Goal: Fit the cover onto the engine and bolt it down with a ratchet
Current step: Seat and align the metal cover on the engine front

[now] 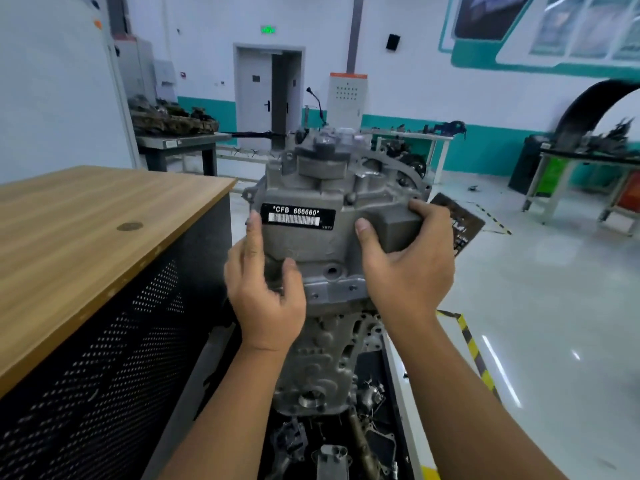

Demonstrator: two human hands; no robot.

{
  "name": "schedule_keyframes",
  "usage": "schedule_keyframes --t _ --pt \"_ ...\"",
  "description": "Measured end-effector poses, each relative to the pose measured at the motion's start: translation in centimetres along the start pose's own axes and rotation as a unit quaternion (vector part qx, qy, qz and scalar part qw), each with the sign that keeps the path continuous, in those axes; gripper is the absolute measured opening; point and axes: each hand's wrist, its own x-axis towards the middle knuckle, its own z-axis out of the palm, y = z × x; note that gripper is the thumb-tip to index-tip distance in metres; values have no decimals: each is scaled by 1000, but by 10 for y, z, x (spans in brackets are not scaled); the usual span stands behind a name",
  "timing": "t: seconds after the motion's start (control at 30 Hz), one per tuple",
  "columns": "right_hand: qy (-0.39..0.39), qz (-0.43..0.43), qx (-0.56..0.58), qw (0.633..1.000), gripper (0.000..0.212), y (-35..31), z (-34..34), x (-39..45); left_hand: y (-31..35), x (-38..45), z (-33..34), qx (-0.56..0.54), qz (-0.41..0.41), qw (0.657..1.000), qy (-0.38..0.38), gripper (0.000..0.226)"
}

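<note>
A: While both hands steady it, where does the cast grey engine cover (329, 209) sit?

B: Dead centre, upright against the engine (322, 362), whose block runs down toward six o'clock. The cover's long axis runs six to twelve; its black label (298, 216), reading "CFB 666660", faces the camera.

A: And the hands?

B: The left hand (265, 289) is at the cover's eight o'clock, forefinger straight up along the edge beside the label, thumb pressed on the face; a loose hold, fingers not curled round it. The right hand (408, 258) at four o'clock grips the cover's boxy corner, thumb on the front and fingers wrapped over the top.

A: Any containers?

B: A dark tray (391, 410) under the engine, at six o'clock, holds loose metal parts, among them a small grey housing (330, 459); the rest are too blurred to name.

A: The surroundings?

B: A workshop. A wood-topped cabinet (104, 216) with perforated black panels fills nine o'clock. Benches piled with engine parts stand at eleven (180, 140) and two o'clock (588, 157). A grey door (256, 98) under a green exit sign (268, 29) stands at twelve. Yellow-and-black tape (474, 348) crosses the glossy pale floor at four.
</note>
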Motion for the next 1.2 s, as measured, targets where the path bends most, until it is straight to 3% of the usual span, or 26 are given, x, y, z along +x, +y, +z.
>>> schedule_keyframes --t 0.07,0.23,0.43,0.67,1.2 --pt "-9 7 -7 1000 62 -1 -1 -4 -4 2 -2 4 -10 1000 -20 74" --pt "10 -17 -37 999 61 -19 -10 -22 4 10 -11 -78 -148 986 -28 59" --pt "5 70 -7 998 59 -2 -17 11 25 23 6 -50 -108 993 0 46" --pt "-30 31 -30 999 58 -5 -3 6 12 19 3 -11 -173 984 47 45" --pt "-35 -33 -58 997 50 -7 1 10 1 21 -4 -36 -155 986 49 38"
